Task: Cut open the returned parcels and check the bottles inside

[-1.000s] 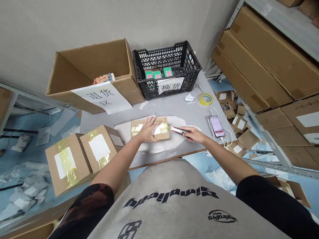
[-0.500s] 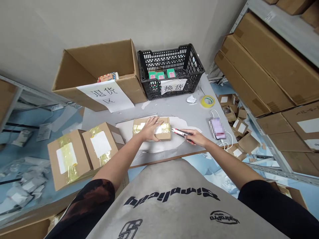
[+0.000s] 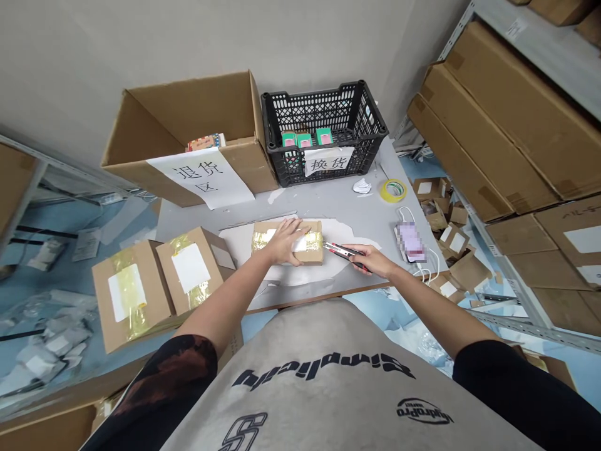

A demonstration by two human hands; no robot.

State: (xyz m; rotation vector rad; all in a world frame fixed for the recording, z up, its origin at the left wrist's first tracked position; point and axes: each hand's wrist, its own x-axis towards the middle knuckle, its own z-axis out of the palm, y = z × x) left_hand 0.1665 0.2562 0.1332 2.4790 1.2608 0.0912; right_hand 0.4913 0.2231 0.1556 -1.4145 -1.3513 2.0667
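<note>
A small oblong cardboard box (image 3: 317, 257) is showing brown beneath shiny yellow tape (image 3: 315, 238) and a white label (image 3: 298, 243), a slim pointed cutter (image 3: 339, 250) is mixing red, black and silver, a rectangular black plastic crate (image 3: 364, 161) is repeating a lattice pattern, and a round tape roll (image 3: 385, 195) is gleaming yellow.

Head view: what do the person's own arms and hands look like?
The left hand and right hand are ungloved. Left sleeve and right sleeve are black, ending near the elbows; the left has a mottled reddish-brown patch, the right looks plain.
</note>
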